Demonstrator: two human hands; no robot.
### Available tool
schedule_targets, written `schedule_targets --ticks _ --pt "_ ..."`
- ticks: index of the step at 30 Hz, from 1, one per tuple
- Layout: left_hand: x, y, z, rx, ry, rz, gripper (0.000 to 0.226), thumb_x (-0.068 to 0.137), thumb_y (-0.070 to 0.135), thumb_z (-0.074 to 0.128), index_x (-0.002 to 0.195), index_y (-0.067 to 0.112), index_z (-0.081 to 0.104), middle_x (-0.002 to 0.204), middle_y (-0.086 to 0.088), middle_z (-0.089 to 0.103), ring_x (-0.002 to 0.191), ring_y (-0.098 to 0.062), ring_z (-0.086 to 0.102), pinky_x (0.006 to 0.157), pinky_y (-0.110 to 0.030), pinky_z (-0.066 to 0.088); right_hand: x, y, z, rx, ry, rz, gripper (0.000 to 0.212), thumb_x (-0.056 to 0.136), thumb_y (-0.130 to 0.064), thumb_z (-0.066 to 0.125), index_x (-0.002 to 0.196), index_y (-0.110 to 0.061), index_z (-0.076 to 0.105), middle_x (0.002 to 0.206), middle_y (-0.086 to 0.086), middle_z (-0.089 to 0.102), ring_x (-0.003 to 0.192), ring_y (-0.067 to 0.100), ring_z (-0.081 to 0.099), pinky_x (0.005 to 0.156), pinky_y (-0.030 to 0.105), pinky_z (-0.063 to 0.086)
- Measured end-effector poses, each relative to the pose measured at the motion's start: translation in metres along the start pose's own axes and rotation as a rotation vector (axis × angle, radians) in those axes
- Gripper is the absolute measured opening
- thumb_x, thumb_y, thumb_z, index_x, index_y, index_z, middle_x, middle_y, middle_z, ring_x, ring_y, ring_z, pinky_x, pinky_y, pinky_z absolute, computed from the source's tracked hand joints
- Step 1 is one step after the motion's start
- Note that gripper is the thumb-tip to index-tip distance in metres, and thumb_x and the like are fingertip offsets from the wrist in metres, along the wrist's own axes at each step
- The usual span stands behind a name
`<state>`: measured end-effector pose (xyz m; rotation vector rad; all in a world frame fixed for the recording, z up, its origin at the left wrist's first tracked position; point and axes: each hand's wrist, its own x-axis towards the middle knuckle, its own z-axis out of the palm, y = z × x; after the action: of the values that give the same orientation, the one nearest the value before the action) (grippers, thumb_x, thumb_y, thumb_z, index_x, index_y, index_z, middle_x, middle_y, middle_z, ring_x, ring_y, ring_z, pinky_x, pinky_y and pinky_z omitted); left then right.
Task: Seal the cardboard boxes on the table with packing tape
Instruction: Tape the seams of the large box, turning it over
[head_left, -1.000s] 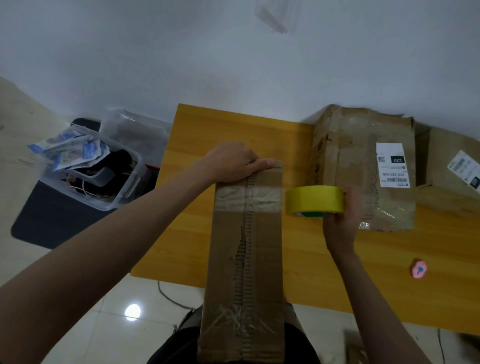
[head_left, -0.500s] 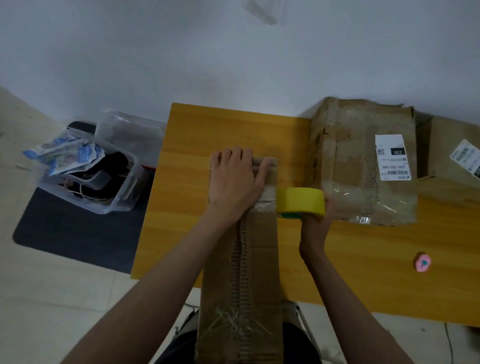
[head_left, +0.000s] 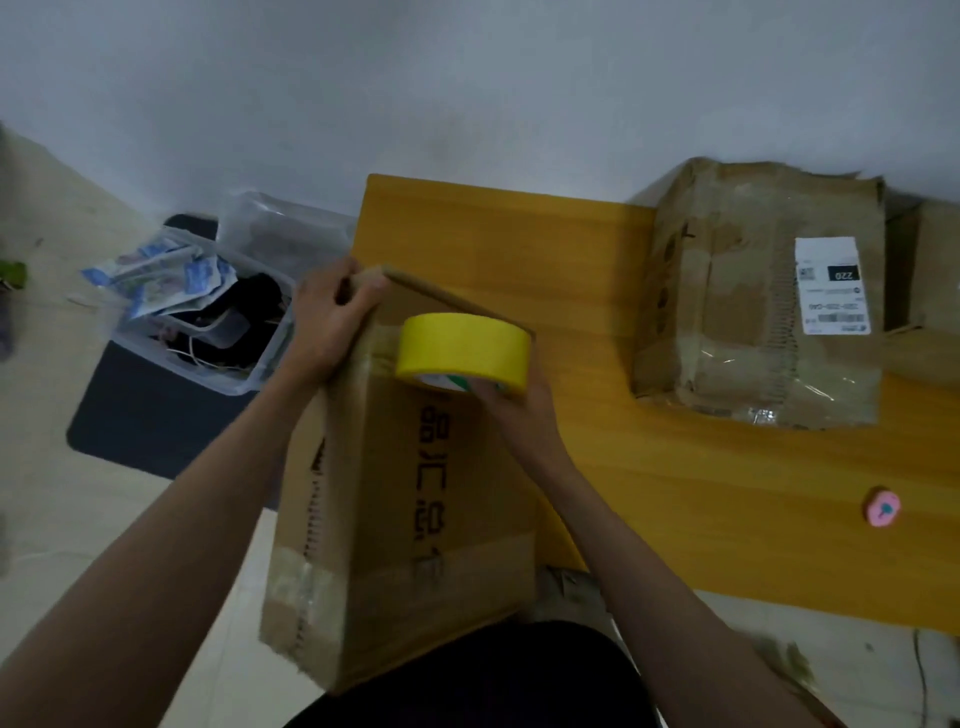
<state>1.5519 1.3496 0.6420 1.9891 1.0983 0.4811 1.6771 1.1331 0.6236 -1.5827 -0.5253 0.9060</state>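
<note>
**Tape roll held over a tilted carton**

From the head camera we see a long cardboard box (head_left: 395, 499) of dull brown corrugated board, tipped so one broad face with dark printed characters faces up; its near end overhangs the table edge towards the person's lap. Old glossy clear tape bands cross it near both ends, and a ragged perforated seam runs down its left side. The left hand (head_left: 332, 322) grips the far left corner, fingers curled over the edge. The right hand (head_left: 511, 402) holds a smooth yellow roll of packing tape (head_left: 464, 347) from below, just above the box's far end. The table (head_left: 675, 478) is glossy honey-coloured wood. On its far right sits a second box (head_left: 758, 296), crumpled, plastic-wrapped, with a white label. A small round pink object (head_left: 882, 507) lies near the right edge. On the floor at left stands a clear plastic bin (head_left: 208, 317) of clutter.
</note>
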Motion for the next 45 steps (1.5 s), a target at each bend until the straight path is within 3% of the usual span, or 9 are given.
schedule_targets --ticks 3,8,13,18,23,27,33,42,45 --pt "0.002 -0.022 -0.014 -0.253 -0.058 -0.131 0.019 0.088 0.045 0.054 0.088 0.026 0.056 0.091 -0.005 0.055 0.088 -0.021 0.054 0.078 -0.05 0.045 0.003 -0.017 0.026 -0.171 -0.069 -0.146 0.046 0.087 -0.021 0.076 0.123 -0.01 0.05 0.091 -0.005 0.058 0.076 0.007 0.055 0.059 0.022 0.041" --pt "-0.008 -0.033 0.006 -0.621 -0.183 -0.309 0.016 0.097 0.022 0.041 0.095 0.016 0.055 0.084 0.002 0.061 0.078 -0.014 0.061 0.07 -0.032 0.049 0.009 -0.015 0.032 -0.354 -0.149 -0.22 0.041 0.088 -0.021 0.077 0.11 -0.029 0.043 0.096 -0.018 0.05 0.083 0.005 0.051 0.065 0.025 0.043" --pt "0.001 -0.036 0.033 -0.398 -0.3 -0.344 0.028 0.107 0.023 0.035 0.092 0.012 0.056 0.087 -0.006 0.054 0.078 -0.02 0.054 0.072 -0.036 0.042 0.012 -0.001 0.025 -0.502 -0.167 -0.193 0.049 0.081 -0.01 0.082 0.112 -0.024 0.046 0.107 -0.01 0.049 0.093 -0.003 0.042 0.074 0.005 0.035" --pt "0.027 -0.034 0.05 -0.145 -0.279 -0.314 0.042 0.093 0.048 0.067 0.073 0.015 0.051 0.071 -0.003 0.053 0.069 -0.014 0.052 0.062 -0.03 0.039 0.021 0.003 0.025 -0.538 -0.197 -0.198 0.049 0.082 -0.018 0.082 0.109 -0.032 0.044 0.11 -0.011 0.056 0.096 0.001 0.049 0.07 0.016 0.041" --pt "0.023 -0.054 0.062 -0.127 -0.351 -0.311 0.034 0.096 0.043 0.065 0.077 0.017 0.055 0.074 -0.005 0.059 0.068 -0.01 0.057 0.055 -0.017 0.042 0.026 0.012 0.025 -0.667 -0.257 -0.164 0.05 0.083 -0.029 0.08 0.124 -0.026 0.051 0.127 -0.008 0.057 0.12 0.012 0.05 0.079 0.038 0.05" --pt "0.022 -0.061 0.073 -0.131 -0.306 -0.301 0.034 0.099 0.039 0.061 0.081 0.011 0.056 0.071 0.001 0.055 0.059 0.003 0.052 0.052 -0.014 0.037 0.033 0.013 0.018 -0.659 -0.293 -0.204 0.05 0.079 -0.02 0.083 0.12 -0.017 0.054 0.126 0.0 0.061 0.122 0.017 0.049 0.084 0.036 0.047" --pt "0.021 -0.061 0.076 -0.227 -0.334 -0.311 0.043 0.099 0.038 0.062 0.083 -0.001 0.053 0.07 -0.001 0.053 0.063 -0.008 0.052 0.056 -0.025 0.041 0.036 0.013 0.009 -0.674 -0.313 -0.256 0.045 0.077 -0.013 0.081 0.112 -0.014 0.052 0.115 0.003 0.062 0.112 0.022 0.054 0.078 0.028 0.039" --pt "0.021 -0.056 0.077 -0.272 -0.362 -0.346 0.038 0.099 0.044 0.059 0.075 0.016 0.049 0.072 0.005 0.049 0.066 -0.009 0.051 0.059 -0.022 0.043 0.02 0.0 -0.108 -0.868 -0.044 -0.433 0.047 0.079 -0.012 0.074 0.123 -0.013 0.057 0.118 0.006 0.058 0.11 0.026 0.05 0.09 0.036 0.042" --pt "0.02 -0.055 0.077 -0.283 -0.356 -0.357 0.038 0.099 0.044 0.059 0.075 0.016 0.048 0.074 0.004 0.049 0.065 -0.008 0.051 0.057 -0.019 0.044 0.006 0.001 -0.15 -0.887 0.133 -0.419 0.05 0.072 0.006 0.063 0.119 -0.008 0.058 0.115 0.007 0.055 0.107 0.03 0.049 0.089 0.032 0.036"
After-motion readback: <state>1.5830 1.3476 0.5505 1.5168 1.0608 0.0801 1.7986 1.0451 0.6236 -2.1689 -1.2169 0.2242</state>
